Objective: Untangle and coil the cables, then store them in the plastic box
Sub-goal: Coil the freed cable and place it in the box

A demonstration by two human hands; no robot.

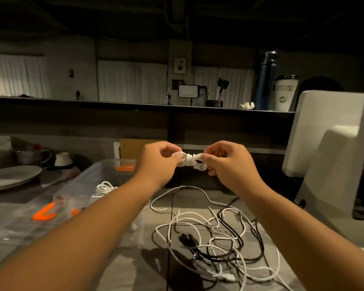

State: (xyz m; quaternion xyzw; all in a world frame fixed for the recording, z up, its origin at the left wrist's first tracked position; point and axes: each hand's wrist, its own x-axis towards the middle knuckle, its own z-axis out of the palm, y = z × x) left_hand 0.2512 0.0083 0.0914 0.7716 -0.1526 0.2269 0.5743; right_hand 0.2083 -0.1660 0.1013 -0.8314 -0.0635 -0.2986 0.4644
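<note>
Plates [11, 177], pale and smooth, lie stacked to the left of the plastic box [82, 179]. The box is clear, thin-walled and rectangular, with orange clips [43, 214], and one white coil [105, 188] already rests inside it.

Just right of the box and raised above its rim, the left hand [156, 162] pinches one end of a small white bundle [190, 162]. The right hand [229, 162] pinches the other end, fingers curled over the loops. The bundle is a thin round cord folded into short loops, with several turns wound tight around its waist, so it has the shape of a bow.

The step in hand looks like finishing the wrap on this one cord. The next move probably calls for tucking in the loose tail, then carrying the bundle left into the box beside the first coil. A steady pinch on the waist would keep the springy turns from slipping open.

Further right of the box, low on the grey table [122, 269], a tangle [219, 238] of thin white cords and a thicker dark one lies in loose crossing loops, with a black plug [187, 238] among them. These still need sorting. Farthest right of the box stands a white machine [334, 154], smooth and blocky.
</note>
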